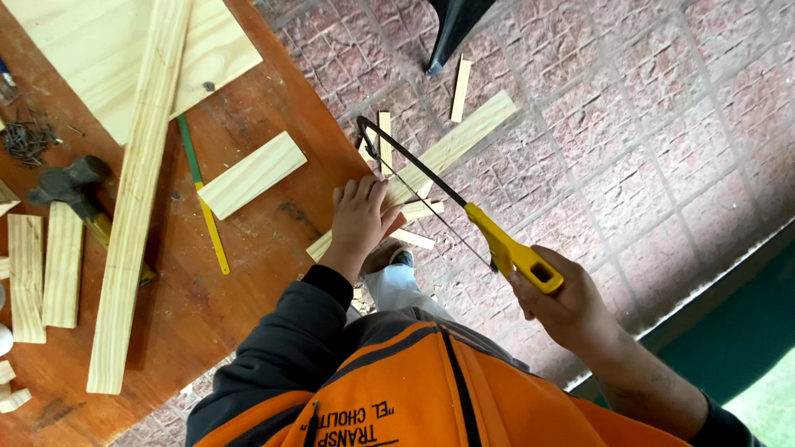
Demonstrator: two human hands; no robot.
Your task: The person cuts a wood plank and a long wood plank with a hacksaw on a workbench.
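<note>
Left hand (360,217) flat, pinning strip (431,161) on counter (248,273); right hand (563,302) fisted on hacksaw (464,211); blade near fingers, slip risks cut

Daylight, even and diffuse; no artificial source visible. Exposure good overall. Shadows soft and short: faint one under the long plank (137,199) on the bench (248,257), another beside the hammer (70,189). Mild sheen on bench varnish near centre, no hard glare. Pale boards at far left approx. at clip limit, grain still readable. Focus sharp over bench and brick floor (629,124); orange jacket (431,389) at near edge slightly soft. Slight motion blur on saw blade (431,207). Wide-angle bend noticeable at left edge & corners.
</note>
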